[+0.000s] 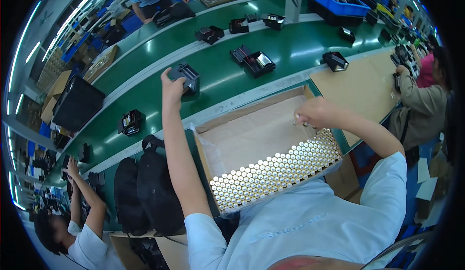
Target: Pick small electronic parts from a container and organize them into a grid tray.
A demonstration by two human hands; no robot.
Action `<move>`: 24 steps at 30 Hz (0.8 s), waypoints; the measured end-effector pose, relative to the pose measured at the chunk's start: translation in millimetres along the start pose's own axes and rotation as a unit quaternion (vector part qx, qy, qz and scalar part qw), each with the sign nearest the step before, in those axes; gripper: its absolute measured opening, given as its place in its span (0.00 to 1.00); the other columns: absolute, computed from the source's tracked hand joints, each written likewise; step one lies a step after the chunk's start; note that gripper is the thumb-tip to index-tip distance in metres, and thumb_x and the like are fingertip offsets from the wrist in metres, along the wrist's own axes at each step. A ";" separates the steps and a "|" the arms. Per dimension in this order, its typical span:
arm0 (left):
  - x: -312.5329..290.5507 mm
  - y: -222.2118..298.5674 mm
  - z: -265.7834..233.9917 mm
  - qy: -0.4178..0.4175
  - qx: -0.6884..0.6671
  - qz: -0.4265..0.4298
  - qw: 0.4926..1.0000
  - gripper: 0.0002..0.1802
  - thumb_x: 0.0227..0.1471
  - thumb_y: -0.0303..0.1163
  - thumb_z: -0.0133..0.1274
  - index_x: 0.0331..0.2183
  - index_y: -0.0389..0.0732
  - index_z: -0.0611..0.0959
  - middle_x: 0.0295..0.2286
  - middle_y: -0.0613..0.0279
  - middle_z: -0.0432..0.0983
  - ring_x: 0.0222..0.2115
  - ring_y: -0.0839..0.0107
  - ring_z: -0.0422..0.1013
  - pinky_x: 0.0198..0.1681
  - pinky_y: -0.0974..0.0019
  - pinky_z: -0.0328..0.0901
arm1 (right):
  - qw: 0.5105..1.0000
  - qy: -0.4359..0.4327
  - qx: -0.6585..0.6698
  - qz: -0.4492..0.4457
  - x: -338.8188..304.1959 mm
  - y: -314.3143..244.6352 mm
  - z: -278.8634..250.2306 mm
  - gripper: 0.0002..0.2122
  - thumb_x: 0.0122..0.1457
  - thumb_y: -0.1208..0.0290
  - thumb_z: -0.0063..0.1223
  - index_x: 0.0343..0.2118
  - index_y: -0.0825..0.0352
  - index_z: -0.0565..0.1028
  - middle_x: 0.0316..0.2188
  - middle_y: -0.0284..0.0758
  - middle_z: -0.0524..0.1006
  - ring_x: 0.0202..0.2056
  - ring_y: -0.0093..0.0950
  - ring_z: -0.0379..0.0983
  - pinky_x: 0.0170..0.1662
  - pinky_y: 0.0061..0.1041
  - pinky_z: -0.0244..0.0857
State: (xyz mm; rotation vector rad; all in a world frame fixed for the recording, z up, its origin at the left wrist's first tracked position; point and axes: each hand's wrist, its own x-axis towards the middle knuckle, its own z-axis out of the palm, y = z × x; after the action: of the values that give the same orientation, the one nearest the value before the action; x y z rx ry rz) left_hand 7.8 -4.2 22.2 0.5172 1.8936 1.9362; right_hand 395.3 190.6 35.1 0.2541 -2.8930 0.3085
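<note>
My left hand (172, 89) reaches far out over the green belt, its fingers closed on the edge of a black plastic case (188, 76) with an open compartment facing up. Over the right part of an open cardboard box (206, 159), my right hand (317, 113) is closed, with the ends of small cylindrical batteries showing below its fingers. Rows of upright batteries (271, 175) with pale round tops fill the near side of the box. Brown lining paper (252, 132) shows across its far part.
More black cases, such as one with wires (259, 64), sit along the green conveyor belt (213, 95). Black backpacks (157, 187) lie left of the box. A cardboard sheet (361, 88) covers the bench at right. Co-workers sit left and right; others stand across the belt.
</note>
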 end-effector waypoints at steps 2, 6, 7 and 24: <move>3.2 -7.4 -6.1 -0.005 -0.049 0.004 0.999 0.33 0.45 0.17 0.46 0.55 0.38 0.62 0.42 0.44 0.69 0.36 0.60 0.71 0.37 0.61 0.72 | 0.991 0.013 0.115 0.066 41.6 -7.8 -17.3 0.09 0.60 0.67 0.51 0.28 0.64 0.78 0.23 0.32 0.77 0.22 0.30 0.70 0.29 0.25 0.64; 15.6 -23.1 -13.8 -0.017 -0.113 0.001 0.993 0.29 0.46 0.20 0.45 0.53 0.39 0.66 0.41 0.47 0.70 0.36 0.60 0.71 0.36 0.58 0.72 | 0.983 0.055 0.164 0.068 150.1 -8.2 -21.4 0.13 0.60 0.66 0.51 0.25 0.68 0.80 0.18 0.35 0.77 0.16 0.30 0.66 0.26 0.26 0.63; 17.1 -20.8 -11.3 -0.020 -0.133 -0.009 0.991 0.27 0.47 0.21 0.45 0.52 0.38 0.67 0.40 0.46 0.70 0.36 0.59 0.71 0.37 0.57 0.72 | 0.985 0.086 0.142 0.055 180.4 -0.7 -15.0 0.15 0.60 0.64 0.51 0.23 0.70 0.80 0.18 0.36 0.76 0.16 0.30 0.65 0.25 0.26 0.64; 15.9 -14.4 -21.8 0.044 -0.296 -0.079 0.951 0.19 0.59 0.37 0.48 0.46 0.33 0.69 0.38 0.46 0.71 0.34 0.56 0.73 0.36 0.50 0.72 | 0.972 -0.079 0.147 0.164 361.4 -16.1 29.1 0.18 0.56 0.60 0.54 0.21 0.74 0.79 0.12 0.36 0.73 0.13 0.32 0.68 0.23 0.29 0.67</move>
State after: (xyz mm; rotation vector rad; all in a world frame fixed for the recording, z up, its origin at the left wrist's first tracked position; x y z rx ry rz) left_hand -16.8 -14.5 7.3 0.0933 1.2461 2.2954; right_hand 45.5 115.4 95.4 -0.1660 -3.0312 0.8116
